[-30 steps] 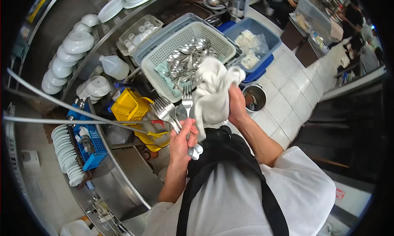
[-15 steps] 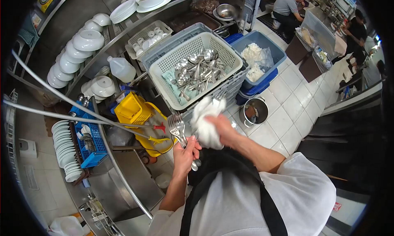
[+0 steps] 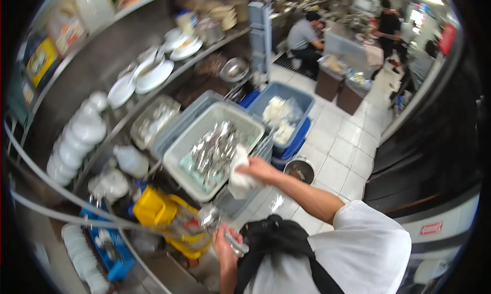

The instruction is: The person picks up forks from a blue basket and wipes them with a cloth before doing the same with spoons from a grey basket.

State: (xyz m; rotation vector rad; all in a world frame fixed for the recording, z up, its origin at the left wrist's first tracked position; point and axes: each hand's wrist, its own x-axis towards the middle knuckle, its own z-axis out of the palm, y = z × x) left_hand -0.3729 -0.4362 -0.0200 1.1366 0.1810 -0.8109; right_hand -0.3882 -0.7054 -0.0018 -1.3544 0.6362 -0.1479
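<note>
My left hand [image 3: 225,245] is closed around a bunch of forks [image 3: 208,217], held low in front of my apron; motion smears their heads. In my right hand [image 3: 260,170] is a white cloth [image 3: 239,181], gripped at the near right side of a white perforated basket [image 3: 176,174]. Whether any cutlery is inside the cloth's folds is hidden. Heaped in the basket is a pile of spoons and other cutlery [image 3: 217,148], with a pale green cloth [image 3: 189,165] at its left. The basket rests on a grey crate [image 3: 169,133].
A blue-grey tub [image 3: 307,99] of white cloths stands beyond the basket, near a metal pot [image 3: 300,170] on the floor. To the left are a yellow mop bucket [image 3: 153,208], stacked bowls [image 3: 84,130] and a blue rack [image 3: 110,253]. Farther back, a person [image 3: 305,41] sits.
My right hand with the cloth has moved away from my left hand and out to the basket's side. The left hand keeps the forks, now lower. The whole view has shifted and tilted.
</note>
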